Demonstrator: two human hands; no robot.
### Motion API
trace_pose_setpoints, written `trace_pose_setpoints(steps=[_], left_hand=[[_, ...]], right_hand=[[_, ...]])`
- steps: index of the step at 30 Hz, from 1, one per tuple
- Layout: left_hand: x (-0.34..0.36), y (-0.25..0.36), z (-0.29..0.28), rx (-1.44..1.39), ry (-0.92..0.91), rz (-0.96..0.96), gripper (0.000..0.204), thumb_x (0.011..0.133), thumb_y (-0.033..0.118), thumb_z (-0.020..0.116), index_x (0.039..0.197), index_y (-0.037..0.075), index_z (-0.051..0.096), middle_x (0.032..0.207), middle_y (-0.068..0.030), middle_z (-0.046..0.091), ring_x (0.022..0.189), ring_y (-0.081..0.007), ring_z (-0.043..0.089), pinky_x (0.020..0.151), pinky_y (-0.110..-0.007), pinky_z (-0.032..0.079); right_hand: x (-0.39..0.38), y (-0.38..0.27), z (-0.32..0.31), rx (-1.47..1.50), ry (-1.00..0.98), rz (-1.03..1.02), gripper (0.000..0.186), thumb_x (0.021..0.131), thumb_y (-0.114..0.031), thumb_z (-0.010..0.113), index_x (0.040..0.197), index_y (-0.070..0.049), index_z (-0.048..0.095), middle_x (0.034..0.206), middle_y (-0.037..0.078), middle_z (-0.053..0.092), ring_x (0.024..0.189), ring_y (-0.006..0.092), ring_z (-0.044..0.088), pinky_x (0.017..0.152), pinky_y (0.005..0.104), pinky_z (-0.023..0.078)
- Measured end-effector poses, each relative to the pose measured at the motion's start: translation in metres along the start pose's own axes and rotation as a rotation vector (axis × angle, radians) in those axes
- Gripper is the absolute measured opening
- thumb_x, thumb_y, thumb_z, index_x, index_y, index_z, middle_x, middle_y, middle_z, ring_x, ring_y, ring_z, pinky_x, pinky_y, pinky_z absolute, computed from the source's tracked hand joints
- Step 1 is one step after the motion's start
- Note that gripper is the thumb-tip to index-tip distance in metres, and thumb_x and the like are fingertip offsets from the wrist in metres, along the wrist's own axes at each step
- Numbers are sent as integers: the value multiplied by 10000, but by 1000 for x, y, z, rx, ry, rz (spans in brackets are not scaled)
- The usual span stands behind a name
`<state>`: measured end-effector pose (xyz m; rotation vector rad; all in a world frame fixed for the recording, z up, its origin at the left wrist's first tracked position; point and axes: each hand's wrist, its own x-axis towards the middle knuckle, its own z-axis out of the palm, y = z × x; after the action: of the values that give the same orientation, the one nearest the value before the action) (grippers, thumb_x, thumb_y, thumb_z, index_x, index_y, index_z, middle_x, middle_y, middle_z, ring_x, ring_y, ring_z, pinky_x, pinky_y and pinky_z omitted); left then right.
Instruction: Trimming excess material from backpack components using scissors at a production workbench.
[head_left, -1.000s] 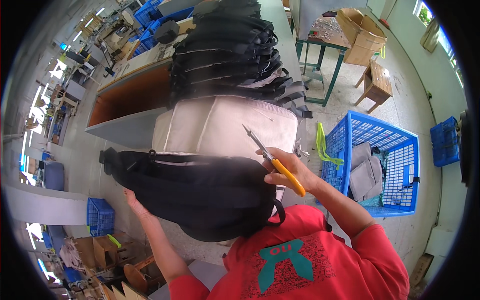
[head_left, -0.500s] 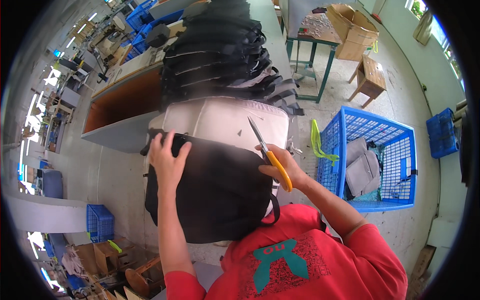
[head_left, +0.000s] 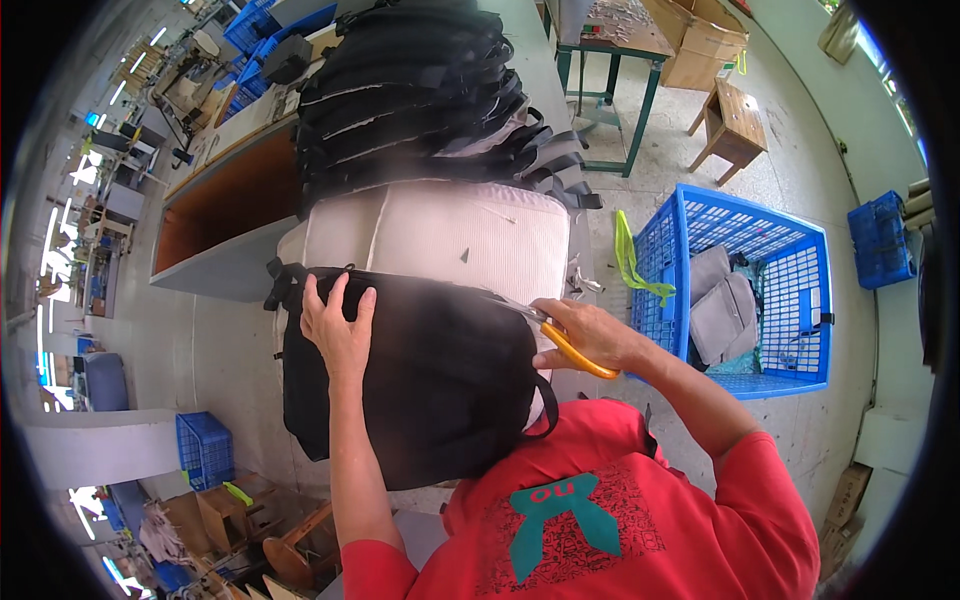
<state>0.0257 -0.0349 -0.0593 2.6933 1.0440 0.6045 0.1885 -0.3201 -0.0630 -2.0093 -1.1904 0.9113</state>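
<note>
We list one black bag (head_left: pixel 430 375), long axis crosswise, beside a pale panel (head_left: pixel 505 240): left grip (head_left: pixel 341 338) spread on its upper-left edge, right grip (head_left: pixel 592 332) closed around orange-handled scissors (head_left: pixel 573 354), blades pointing left over the bag's upper-right edge.

Wooden stool (head_left: pixel 737 118) beyond the right-hand fingers (head_left: pixel 558 311), green-legged table (head_left: pixel 643 115) beyond them too, pale wall (head_left: pixel 862 135) and window (head_left: pixel 886 78) farther right, grey floor (head_left: pixel 225 340) far left.

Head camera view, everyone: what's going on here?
A person's left hand lies spread on a black bag, near its upper edge. The right hand holds orange-handled scissors, blades pointing along that edge. Just beyond lies a pale panel, then a pile of black bags. A blue crate on the right holds grey pieces.
</note>
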Motion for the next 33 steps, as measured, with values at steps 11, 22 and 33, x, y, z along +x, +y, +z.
trace_pose_setpoints(steps=[11,22,33], left_hand=[[-3,-5,4,-9,42,-10,488,790,457,604,1126,104,600,1367,-191,323,1260,-324,312,1024,-500,177],[-4,-4,1,7,49,-16,471,789,428,621,1120,93,604,1374,-199,326,1255,-353,314,1034,-447,194],[5,-112,-27,-272,134,-627,563,809,440,606,1089,-47,564,1126,-245,547,1004,-310,553,874,-365,419]], right_hand=[[10,-5,-9,7,-30,-30,587,774,-478,634,1050,31,536,751,234,622,739,368,626,707,418,483],[6,3,10,-9,116,-44,390,788,-338,665,956,-2,560,628,216,571,592,367,600,564,388,469],[11,6,-1,54,97,-7,786,737,-615,584,1185,18,454,911,224,564,872,350,573,779,408,448]])
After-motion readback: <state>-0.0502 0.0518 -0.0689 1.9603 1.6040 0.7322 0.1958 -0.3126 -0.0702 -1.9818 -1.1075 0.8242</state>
